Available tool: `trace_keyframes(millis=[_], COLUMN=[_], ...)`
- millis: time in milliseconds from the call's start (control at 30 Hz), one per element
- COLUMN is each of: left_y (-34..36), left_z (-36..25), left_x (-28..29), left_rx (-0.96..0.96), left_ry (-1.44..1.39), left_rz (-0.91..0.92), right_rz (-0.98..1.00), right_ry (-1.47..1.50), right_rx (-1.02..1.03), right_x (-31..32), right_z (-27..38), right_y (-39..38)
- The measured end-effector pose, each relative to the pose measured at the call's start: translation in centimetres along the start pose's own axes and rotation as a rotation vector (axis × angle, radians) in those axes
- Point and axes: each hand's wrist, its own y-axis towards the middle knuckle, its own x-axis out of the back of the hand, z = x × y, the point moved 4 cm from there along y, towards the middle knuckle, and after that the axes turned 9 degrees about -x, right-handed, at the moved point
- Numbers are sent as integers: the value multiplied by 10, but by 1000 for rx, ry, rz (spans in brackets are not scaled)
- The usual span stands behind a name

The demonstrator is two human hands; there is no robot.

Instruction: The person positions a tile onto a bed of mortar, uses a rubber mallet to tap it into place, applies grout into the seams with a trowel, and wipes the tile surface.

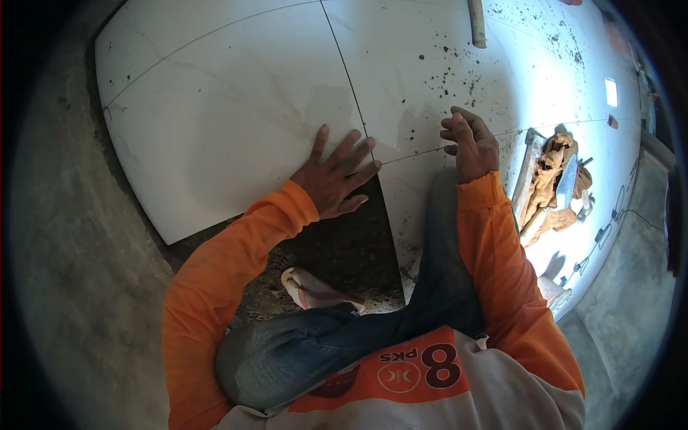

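My left hand (335,173) lies spread, palm down, on the near right corner of a large white tile (215,132) with faint grey veining. Its fingertips reach the dark joint beside the neighbouring tile (401,72). My right hand (473,148) is above the tiles to the right, close to a crosswise joint. The fingers there are curled in toward the thumb. Whatever they may hold is too small to make out. Below my left hand, an untiled patch of dark, rough bed (344,240) shows.
A sandalled foot (315,288) rests on the rough bed. Brown cloth (550,168) and tools lie on the bright tiles at right, with a thin cable (603,231) beyond. A stick-like handle (476,25) lies at the top among dark crumbs. Grey concrete floor (79,236) borders the tiles at left.
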Motion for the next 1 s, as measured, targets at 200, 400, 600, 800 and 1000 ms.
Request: trace_keyframes(millis=[200, 400, 600, 800, 1000], left_y=[-5, 24, 34, 49, 45], left_z=[7, 61, 139, 161, 163], left_x=[4, 27, 52, 60, 64], left_rx=[26, 156, 347, 381, 368], left_ry=[25, 97, 305, 340, 301], left_rz=[-43, -21, -150, -246, -281], right_rz=[4, 26, 58, 100, -38], right_ry=[19, -31, 28, -244, -451], right_rx=[-13, 28, -18, 119, 696], right_x=[0, 0, 0, -26, -89], right_z=[1, 1, 0, -12, 43], right_y=[-1, -1, 2, 22, 37])
